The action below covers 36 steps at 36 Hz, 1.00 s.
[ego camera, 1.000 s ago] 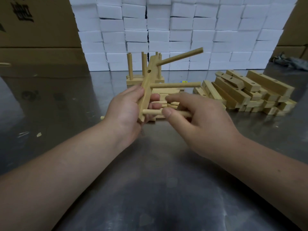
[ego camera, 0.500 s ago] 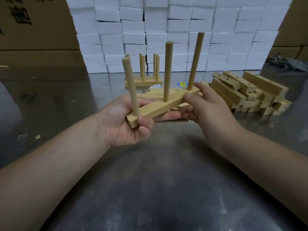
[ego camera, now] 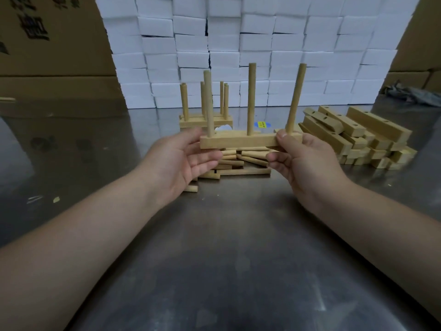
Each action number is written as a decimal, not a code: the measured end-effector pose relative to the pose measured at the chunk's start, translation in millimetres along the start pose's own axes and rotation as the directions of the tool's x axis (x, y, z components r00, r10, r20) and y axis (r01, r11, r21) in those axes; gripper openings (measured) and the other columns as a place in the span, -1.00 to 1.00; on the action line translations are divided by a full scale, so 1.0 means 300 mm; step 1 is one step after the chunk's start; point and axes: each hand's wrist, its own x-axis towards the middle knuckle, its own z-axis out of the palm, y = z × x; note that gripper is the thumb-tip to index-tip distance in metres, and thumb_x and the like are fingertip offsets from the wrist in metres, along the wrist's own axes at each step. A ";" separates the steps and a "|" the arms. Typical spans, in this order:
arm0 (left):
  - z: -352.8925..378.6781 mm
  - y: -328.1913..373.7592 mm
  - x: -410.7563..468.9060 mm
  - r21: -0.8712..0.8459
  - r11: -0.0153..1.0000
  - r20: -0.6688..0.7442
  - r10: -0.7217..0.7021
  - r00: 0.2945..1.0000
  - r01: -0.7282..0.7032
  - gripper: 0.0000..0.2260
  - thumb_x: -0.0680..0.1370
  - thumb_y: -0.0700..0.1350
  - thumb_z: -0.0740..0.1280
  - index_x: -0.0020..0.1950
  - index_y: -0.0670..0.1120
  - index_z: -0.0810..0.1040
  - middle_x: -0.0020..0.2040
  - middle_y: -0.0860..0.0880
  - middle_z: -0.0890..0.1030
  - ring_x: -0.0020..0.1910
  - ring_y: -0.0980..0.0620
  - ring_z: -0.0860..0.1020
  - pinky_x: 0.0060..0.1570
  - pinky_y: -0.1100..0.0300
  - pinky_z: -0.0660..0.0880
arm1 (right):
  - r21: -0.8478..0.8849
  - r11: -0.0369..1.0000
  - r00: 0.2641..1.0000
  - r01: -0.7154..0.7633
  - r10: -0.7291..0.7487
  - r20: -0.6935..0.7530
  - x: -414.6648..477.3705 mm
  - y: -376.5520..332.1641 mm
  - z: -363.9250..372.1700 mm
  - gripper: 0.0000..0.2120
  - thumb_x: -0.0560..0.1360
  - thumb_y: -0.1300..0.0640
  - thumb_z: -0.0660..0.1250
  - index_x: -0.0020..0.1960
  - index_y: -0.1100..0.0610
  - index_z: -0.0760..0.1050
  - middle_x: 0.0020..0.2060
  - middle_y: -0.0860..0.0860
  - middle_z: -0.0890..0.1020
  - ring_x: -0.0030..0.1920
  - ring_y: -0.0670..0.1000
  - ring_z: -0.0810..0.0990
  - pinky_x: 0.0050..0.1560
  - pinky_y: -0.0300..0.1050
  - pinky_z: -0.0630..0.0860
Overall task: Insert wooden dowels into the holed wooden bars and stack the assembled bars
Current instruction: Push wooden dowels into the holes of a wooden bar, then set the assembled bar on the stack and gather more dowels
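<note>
Right hand [ego camera: 307,163] is gripping the wooden bar [ego camera: 248,142] by its right end, thumb on the front face, fingers curling underneath, and it's holding the bar level in the air above the desk [ego camera: 226,259]. Three dowels [ego camera: 251,99] are standing upright in the bar's holes: left, centre, right. Left hand [ego camera: 181,161] is hanging loose, palm turned inward, fingers relaxed right by the bar's left end; can't tell if it's touching. Directly below, loose dowels [ego camera: 238,163] are lying in a jumble on the metal. Behind the bar, the finished stack [ego camera: 205,121] is sitting on the desk w/ its own dowels pointing up. Over on the right, a heap of holed bars [ego camera: 353,137] is lying criss-cross, near the right hand but not touching it. Cardboard boxes [ego camera: 47,44] are lining the back left; contents not visible, dark print showing on the side but not legible. A blue-yellow sticker [ego camera: 262,124] is sitting on the desk btw stack and heap, text too small to read. White foam blocks [ego camera: 238,44] are walling off the back.
</note>
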 end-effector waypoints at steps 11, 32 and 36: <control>-0.026 -0.020 0.008 0.427 0.897 -0.033 0.145 0.989 -0.117 -0.87 0.48 -0.25 0.35 -0.04 -0.05 0.56 -0.16 -0.05 0.65 -0.28 0.14 0.63 -0.27 0.35 0.55 | -0.105 0.992 0.996 0.075 -0.080 -0.048 0.009 0.018 0.004 -0.93 0.52 0.11 0.33 -0.08 0.10 0.48 -0.33 -0.01 0.62 -0.44 -0.15 0.59 -0.39 -0.33 0.51; -0.096 0.152 0.184 0.846 0.509 -0.049 0.370 0.928 -0.159 -0.73 0.44 -0.04 0.42 0.13 0.01 0.59 -0.11 0.07 0.62 -0.10 0.11 0.59 -0.09 0.26 0.47 | -0.196 0.980 0.998 0.039 -0.049 -0.049 -0.011 0.015 0.017 -0.58 0.56 0.12 0.24 0.40 0.09 0.28 -0.13 -0.02 0.63 -0.26 -0.06 0.60 -0.14 -0.21 0.57; -0.183 0.151 0.322 0.865 0.495 -0.109 0.351 0.930 -0.085 -0.70 0.46 -0.02 0.40 0.17 -0.04 0.57 -0.08 0.04 0.62 -0.04 0.09 0.56 -0.05 0.22 0.42 | -0.235 0.971 0.998 0.043 -0.051 -0.027 -0.006 0.021 0.016 -0.70 0.55 0.14 0.24 0.27 0.04 0.35 -0.16 0.00 0.63 -0.27 -0.06 0.59 -0.18 -0.22 0.55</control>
